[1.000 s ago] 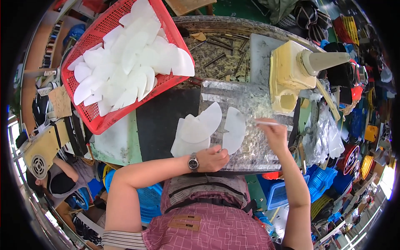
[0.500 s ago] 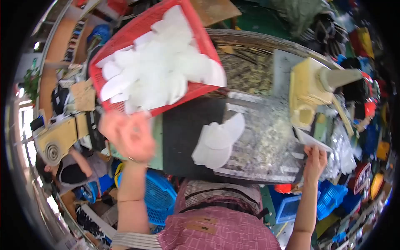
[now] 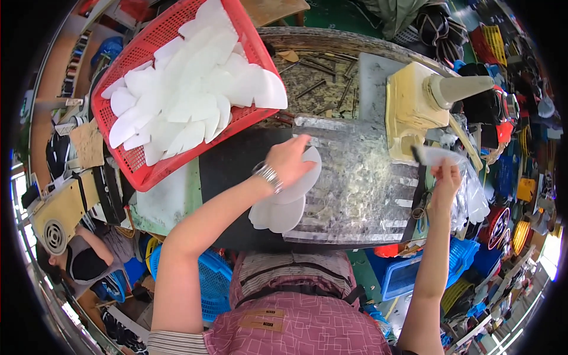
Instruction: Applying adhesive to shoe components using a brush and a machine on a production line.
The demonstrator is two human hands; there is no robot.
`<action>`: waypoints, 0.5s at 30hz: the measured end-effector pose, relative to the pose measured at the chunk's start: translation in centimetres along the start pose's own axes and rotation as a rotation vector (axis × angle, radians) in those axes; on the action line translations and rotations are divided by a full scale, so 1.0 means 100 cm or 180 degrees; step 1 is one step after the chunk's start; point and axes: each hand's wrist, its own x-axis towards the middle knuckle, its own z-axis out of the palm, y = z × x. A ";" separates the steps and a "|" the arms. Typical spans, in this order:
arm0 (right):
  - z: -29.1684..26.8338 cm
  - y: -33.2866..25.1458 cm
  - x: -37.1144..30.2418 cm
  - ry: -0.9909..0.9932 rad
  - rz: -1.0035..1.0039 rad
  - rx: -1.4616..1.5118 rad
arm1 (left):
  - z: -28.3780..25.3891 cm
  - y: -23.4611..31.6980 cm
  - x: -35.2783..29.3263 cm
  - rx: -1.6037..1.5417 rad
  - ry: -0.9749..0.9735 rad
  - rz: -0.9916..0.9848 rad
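Several flat white rounded pieces [image 3: 278, 214] overlap on the dark work surface before me. My left hand [image 3: 289, 161], with a metal watch on its wrist, reaches over the uppermost piece. Its index finger and thumb are stretched apart; whether the fingertips press on the piece, I cannot tell. Out to the right, my right hand [image 3: 445, 177] grips a flat whitish tool [image 3: 436, 156] with a dark edge, held up beside the cream-coloured container. Its exact kind is unclear. A red plastic basket [image 3: 155, 177] at the upper left holds a heap of similar white pieces.
A cream container with a grey cone spout [image 3: 417, 97] stands on the bench's right side. Thin rods [image 3: 319, 68] lie along the far edge. Blue baskets [image 3: 207, 278] sit below the bench. At far left, another person [image 3: 92, 254] is by a cream machine [image 3: 62, 219].
My left hand has moved right from the basket's near edge to above the white pieces. My right hand has risen slightly with the whitish tool. The whole view has shifted.
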 end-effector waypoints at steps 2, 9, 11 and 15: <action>0.014 -0.002 -0.020 -0.0134 0.0737 0.0555 | 0.005 -0.001 0.024 0.0205 -0.0117 -0.0075; 0.073 -0.025 -0.086 -0.0753 0.0695 0.1188 | 0.006 -0.006 0.025 -0.1925 -0.1055 -0.0316; 0.088 -0.021 -0.100 -0.1504 0.0473 0.0311 | 0.018 -0.004 0.022 -0.0964 -0.0694 -0.0070; 0.109 -0.003 -0.104 -0.3330 -0.0726 -0.1516 | 0.023 -0.002 0.023 0.0117 -0.0163 0.0360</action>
